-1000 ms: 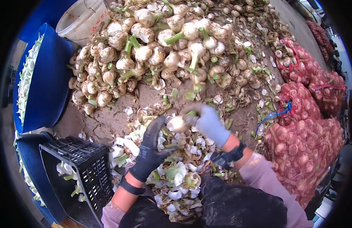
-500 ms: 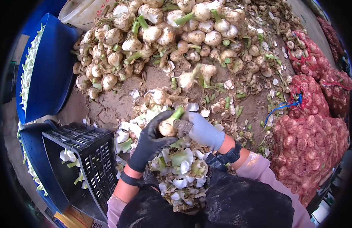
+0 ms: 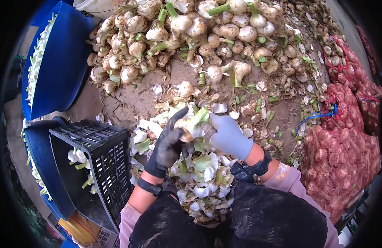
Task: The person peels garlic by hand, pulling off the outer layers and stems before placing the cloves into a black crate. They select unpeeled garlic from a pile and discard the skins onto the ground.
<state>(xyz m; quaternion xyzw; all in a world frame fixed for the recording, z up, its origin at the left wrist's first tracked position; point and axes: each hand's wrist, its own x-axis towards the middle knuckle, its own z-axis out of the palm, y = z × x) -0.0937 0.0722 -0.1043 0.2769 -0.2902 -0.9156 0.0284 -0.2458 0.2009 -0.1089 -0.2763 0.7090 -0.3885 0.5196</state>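
My left hand [image 3: 168,144], in a black glove, grips a garlic bulb [image 3: 194,125] in front of me. The bulb's green stem end points up and to the right. Closed at that stem end is my right hand [image 3: 229,135], in a pale grey-blue glove, with its fingertips on the outer skin, which looks partly pulled loose. Motion blurs the bulb a little. Just below both hands, a heap of peeled garlic skins [image 3: 205,167] lies between my knees.
A big pile of unpeeled garlic [image 3: 137,47] lies ahead. To the left stand a black crate [image 3: 110,165] holding some peeled bulbs and a blue tub [image 3: 61,62] of white, green-stemmed pieces. Red mesh sacks [image 3: 337,165] of bulbs stand at right.
The bulb has tilted in my left hand, and its outer skin has spread at the stem end. My right hand has shifted slightly. The view has moved, so surroundings sit higher and further right.
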